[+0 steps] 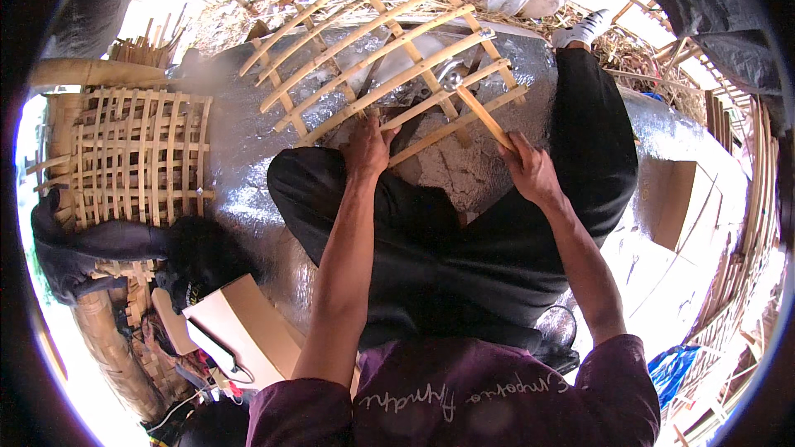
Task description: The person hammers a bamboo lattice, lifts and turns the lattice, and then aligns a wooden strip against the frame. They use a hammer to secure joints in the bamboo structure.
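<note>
A curved open lattice of split bamboo strips spreads in front of me over my folded legs. My left hand is closed at the lattice's near edge, partly hidden under the strips. Closed round the near end of a straight, pale wooden stick is my right hand. That stick slants away to the left, and its far end meets the lattice beside a small shiny spot. I cannot tell whether the stick ends in a tool head.
Silvery foil sheeting covers the floor round me. A woven bamboo panel stands at the left, above dark cloth. An open cardboard box is at the lower left, and another cardboard piece lies at the right.
</note>
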The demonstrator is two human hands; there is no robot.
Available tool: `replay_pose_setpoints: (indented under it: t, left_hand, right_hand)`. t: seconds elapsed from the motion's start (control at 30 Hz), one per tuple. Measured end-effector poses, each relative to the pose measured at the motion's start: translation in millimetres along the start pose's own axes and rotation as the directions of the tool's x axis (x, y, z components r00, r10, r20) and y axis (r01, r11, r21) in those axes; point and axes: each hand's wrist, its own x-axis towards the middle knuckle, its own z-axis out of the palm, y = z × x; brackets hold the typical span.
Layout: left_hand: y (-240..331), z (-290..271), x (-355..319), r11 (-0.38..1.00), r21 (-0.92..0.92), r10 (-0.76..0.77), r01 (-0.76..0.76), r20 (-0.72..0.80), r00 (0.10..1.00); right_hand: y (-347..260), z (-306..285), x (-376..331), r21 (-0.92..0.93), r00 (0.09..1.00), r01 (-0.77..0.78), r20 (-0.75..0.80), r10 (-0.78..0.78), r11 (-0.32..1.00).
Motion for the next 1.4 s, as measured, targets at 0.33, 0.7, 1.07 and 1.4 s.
replay_pose_setpoints:
  t: [0.33,0.7,1.07,1.4]
  left_hand:
    - [-2.8,-10.2,14.4,0.994,-0.026,-0.105,0.106,0.022,0.994]
    - [-35.0,47.3,37.9,0.979,-0.126,-0.169,0.159,-0.074,0.983]
    - [-28.2,5.4,38.3,0.867,-0.440,-0.156,0.234,0.205,0.966]
    - [-21.5,6.0,47.7,0.884,-0.382,-0.186,0.268,0.238,0.953]
  right_hand:
    - [-5.2,-7.7,-21.4,0.099,0.995,-0.075,-0.063,0.082,0.992]
    - [-4.2,-3.3,1.2,-0.060,0.996,0.022,-0.087,-0.027,0.998]
    - [8.7,-13.5,64.8,-0.202,0.972,0.235,0.071,-0.225,0.951]
    - [16.0,-18.2,72.0,-0.322,0.971,0.221,0.159,-0.177,0.921]
